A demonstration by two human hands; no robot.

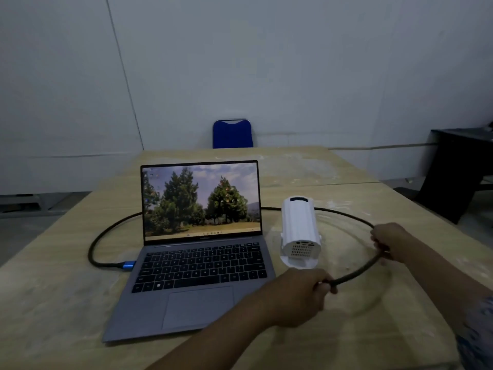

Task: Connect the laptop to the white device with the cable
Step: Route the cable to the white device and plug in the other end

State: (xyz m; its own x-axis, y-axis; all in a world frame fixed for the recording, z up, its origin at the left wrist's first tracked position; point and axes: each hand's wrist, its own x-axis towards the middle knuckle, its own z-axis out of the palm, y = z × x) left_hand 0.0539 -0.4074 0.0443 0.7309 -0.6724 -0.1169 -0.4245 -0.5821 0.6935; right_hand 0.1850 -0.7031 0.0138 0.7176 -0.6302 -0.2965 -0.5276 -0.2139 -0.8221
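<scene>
Nearest the camera, the left hand [301, 295] is closed around the free end of the dark braided cable [354, 271], its plug hidden inside the fist, just in front of the white device [298, 231]. A little farther and to the right, the right hand [392, 241] grips the same cable higher along its curve. The open laptop [197, 263] sits on the wooden table [66, 303] left of the device, its screen showing a tree wallpaper; the small mark under the screen and the key legends are too blurred to read. A blue plug [128, 265] meets the laptop's left edge, and the cable loops behind both. Beyond stands a blue chair [232, 134].
</scene>
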